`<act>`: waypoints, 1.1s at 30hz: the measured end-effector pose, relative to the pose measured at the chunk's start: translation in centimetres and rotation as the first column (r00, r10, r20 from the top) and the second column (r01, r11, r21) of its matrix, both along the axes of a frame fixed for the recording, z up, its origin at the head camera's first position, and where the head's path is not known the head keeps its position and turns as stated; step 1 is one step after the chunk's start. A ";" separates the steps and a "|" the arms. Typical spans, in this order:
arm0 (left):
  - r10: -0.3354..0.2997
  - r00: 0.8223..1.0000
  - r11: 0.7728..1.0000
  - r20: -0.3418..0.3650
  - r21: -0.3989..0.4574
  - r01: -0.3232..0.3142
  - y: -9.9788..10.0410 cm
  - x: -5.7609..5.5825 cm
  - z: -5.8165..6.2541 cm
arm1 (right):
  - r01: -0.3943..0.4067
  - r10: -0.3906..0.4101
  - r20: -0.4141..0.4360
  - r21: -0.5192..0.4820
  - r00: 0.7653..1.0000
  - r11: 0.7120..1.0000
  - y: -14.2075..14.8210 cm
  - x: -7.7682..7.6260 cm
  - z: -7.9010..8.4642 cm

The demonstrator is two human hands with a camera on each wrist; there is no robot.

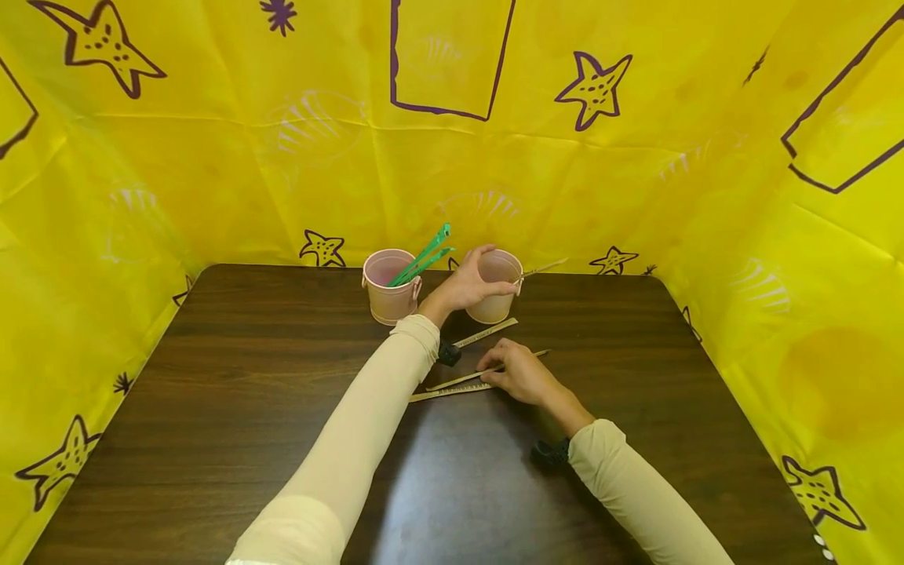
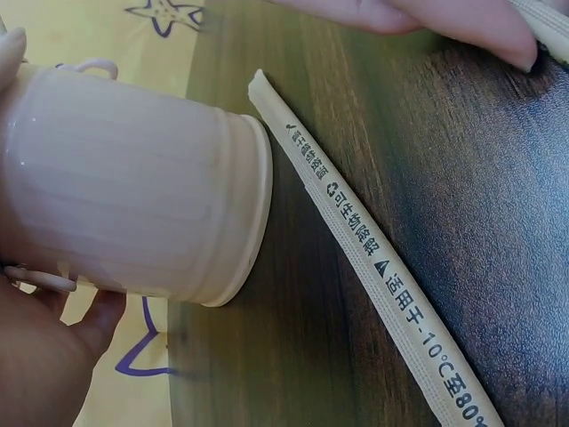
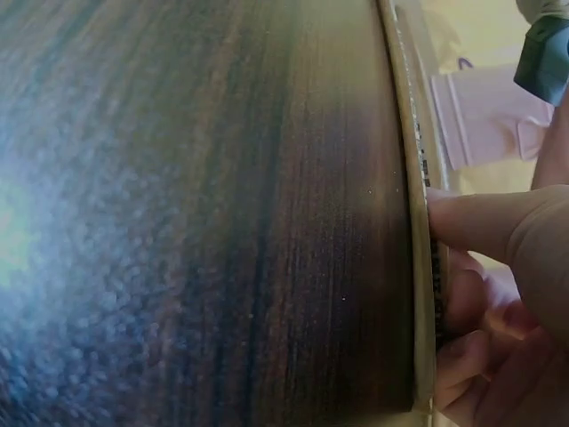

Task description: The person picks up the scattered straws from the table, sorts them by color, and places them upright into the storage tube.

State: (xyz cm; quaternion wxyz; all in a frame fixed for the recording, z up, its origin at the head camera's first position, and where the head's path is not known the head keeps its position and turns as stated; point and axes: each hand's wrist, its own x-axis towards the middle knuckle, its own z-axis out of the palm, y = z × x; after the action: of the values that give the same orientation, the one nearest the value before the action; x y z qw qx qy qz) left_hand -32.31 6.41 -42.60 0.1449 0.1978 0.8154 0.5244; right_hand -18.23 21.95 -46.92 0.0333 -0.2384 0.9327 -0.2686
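My left hand [image 1: 472, 284] grips the right-hand pink bucket [image 1: 490, 310] by its sides, near the rim. A thin paper-wrapped straw [image 1: 547, 267] sticks out of that bucket to the right. My right hand [image 1: 523, 373] pinches another paper-wrapped straw [image 1: 455, 382] between thumb and fingers, low over the table; in the right wrist view this straw [image 3: 420, 294] runs along the fingertips. Just in front lies one more wrapped straw [image 1: 452, 394]. Between the bucket and my right hand rests a wrapped straw [image 2: 356, 222] with printed characters, partly behind the left wrist in the head view.
A second pink bucket [image 1: 391, 304] with green sticks [image 1: 424, 257] leaning in it stands left of the gripped one. Both are at the back edge of the dark wooden table [image 1: 247, 377]. Yellow patterned cloth [image 1: 212, 157] hangs close behind and along the sides.
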 end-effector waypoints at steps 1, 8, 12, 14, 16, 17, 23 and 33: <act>0.001 1.000 1.000 0.000 0.001 -0.001 0.0 0.0 0.0 | -0.008 0.008 -0.009 0.000 1.000 1.000 0.0 0.0 0.0; -0.005 1.000 1.000 0.016 0.009 0.004 -0.1 0.1 0.0 | -0.057 0.056 -0.037 -0.007 0.998 0.998 0.5 0.1 0.4; -0.007 1.000 1.000 0.015 0.010 0.007 -0.2 0.0 0.0 | -0.029 0.029 -0.010 -0.043 1.000 0.999 1.2 0.2 0.9; -0.008 1.000 1.000 0.014 0.008 0.008 -0.2 0.1 0.0 | 0.003 -0.001 0.023 -0.066 1.000 0.998 1.7 0.3 1.3; -0.010 1.000 1.000 0.016 0.008 0.010 -0.2 0.0 0.0 | 0.033 -0.027 0.058 -0.093 0.998 0.995 2.3 0.4 1.8; -0.011 1.000 1.000 0.017 0.008 0.011 -0.2 0.0 0.1 | 0.044 -0.036 0.072 -0.109 0.997 0.993 2.6 0.5 2.0; -0.007 1.000 1.000 0.007 0.014 0.007 -0.2 -0.1 0.2 | 0.083 -0.070 0.073 -0.197 0.995 0.977 4.4 1.1 3.9; -0.008 1.000 0.999 0.008 0.037 0.007 0.0 -0.3 -0.2 | 0.173 -0.169 0.041 -0.319 0.985 0.932 6.3 2.0 7.1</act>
State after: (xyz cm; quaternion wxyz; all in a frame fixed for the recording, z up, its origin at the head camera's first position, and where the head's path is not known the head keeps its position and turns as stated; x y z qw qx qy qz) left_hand -32.61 6.41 -42.79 0.1463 0.2014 0.8042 0.5398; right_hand -16.27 28.21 -39.77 -0.0233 -0.1567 0.8935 -0.4202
